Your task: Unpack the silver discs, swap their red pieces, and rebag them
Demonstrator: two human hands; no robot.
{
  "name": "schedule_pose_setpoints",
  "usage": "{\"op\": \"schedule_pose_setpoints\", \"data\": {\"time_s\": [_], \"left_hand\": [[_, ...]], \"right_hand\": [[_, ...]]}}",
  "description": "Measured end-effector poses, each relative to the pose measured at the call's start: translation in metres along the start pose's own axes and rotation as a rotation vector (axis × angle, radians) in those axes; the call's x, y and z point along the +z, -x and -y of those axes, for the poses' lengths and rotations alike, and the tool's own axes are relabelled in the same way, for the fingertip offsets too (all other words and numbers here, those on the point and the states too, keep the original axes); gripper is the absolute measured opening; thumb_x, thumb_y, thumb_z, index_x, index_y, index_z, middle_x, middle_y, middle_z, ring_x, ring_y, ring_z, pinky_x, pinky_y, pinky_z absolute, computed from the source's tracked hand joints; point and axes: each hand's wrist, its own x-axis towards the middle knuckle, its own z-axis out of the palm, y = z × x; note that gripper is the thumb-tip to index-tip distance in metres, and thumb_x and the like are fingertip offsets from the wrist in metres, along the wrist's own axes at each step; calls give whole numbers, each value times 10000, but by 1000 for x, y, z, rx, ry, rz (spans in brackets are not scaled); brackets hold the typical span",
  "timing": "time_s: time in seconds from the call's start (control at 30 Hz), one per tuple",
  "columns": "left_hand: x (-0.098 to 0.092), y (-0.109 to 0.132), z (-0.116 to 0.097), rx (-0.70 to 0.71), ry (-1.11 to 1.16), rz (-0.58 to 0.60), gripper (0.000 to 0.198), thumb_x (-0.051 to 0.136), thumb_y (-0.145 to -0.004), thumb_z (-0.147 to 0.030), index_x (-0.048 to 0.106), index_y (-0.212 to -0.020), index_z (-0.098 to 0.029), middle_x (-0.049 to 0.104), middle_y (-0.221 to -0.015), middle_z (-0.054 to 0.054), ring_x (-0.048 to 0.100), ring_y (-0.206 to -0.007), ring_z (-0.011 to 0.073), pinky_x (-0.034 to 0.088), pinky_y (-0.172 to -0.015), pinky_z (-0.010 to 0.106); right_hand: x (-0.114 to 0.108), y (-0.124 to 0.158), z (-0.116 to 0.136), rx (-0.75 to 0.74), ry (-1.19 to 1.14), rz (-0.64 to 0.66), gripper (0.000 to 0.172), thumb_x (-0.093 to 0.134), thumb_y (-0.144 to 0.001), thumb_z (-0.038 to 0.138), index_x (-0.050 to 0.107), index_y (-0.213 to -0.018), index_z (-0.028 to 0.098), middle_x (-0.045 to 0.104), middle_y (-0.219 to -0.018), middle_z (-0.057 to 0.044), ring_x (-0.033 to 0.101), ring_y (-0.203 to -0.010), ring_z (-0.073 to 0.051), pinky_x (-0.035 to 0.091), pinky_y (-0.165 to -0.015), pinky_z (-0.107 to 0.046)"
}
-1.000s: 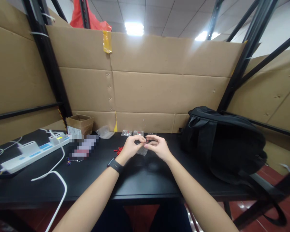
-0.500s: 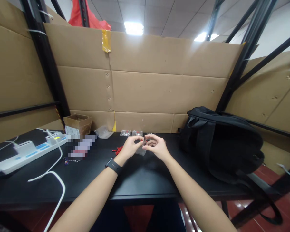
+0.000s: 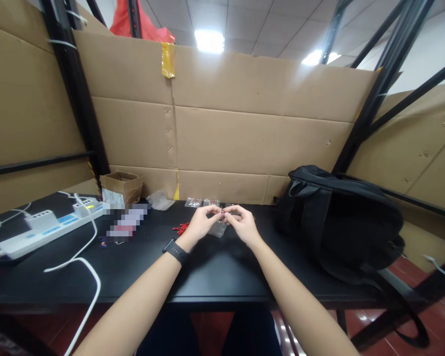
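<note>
My left hand [image 3: 201, 223] and my right hand [image 3: 241, 222] meet over the middle of the black table [image 3: 141, 269]. Both pinch one small dark part [image 3: 222, 213] between their fingertips; it is too small to name. A black watch [image 3: 175, 251] sits on my left wrist. Just below the fingers lies a small clear plastic bag [image 3: 218, 229]. Red small pieces [image 3: 181, 228] lie on the table left of my left hand.
A black backpack [image 3: 341, 217] fills the table's right side. A white power strip [image 3: 40, 228] with white cables [image 3: 85, 267] lies at the left, a small cardboard box [image 3: 121, 186] behind it. Several small clear bags [image 3: 202, 202] lie along the cardboard back wall [image 3: 252, 133].
Both hands stayed together on the small part, with the fingertips shifting slightly as they turn it. The view tilted a little.
</note>
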Motion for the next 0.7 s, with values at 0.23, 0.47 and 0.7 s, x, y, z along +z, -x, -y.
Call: {"op": "schedule_pose_setpoints", "data": {"time_s": [0.23, 0.47, 0.7], "left_hand": [[0, 2, -1, 9, -68, -11, 253, 665, -854, -404, 709, -842, -155, 733, -882, 63, 661, -864, 198, 494, -867, 316], [6, -1, 10, -78, 161, -18, 390, 510, -934, -527, 633, -1077, -185, 711, -974, 65, 665, -949, 188, 502, -920, 341], [0, 4, 7, -147, 150, 138, 458, 657, -859, -490, 574, -1202, -199, 698, -1097, 92, 657, -1051, 214, 494, -947, 363]], "right_hand": [[1, 0, 0, -74, 142, 1, 276, 638, -870, 468, 656, -909, 195, 690, -1067, -94, 690, -831, -200, 566, -707, -316], [-3, -2, 4, -240, 426, -55, 197, 545, -932, 362, 627, -853, 201, 584, -1084, -101, 602, -962, -209, 510, -665, -277], [-5, 1, 8, -270, 461, 18, 151, 517, -950, 326, 592, -887, 212, 534, -1111, -90, 582, -955, -196, 514, -733, -297]]}}
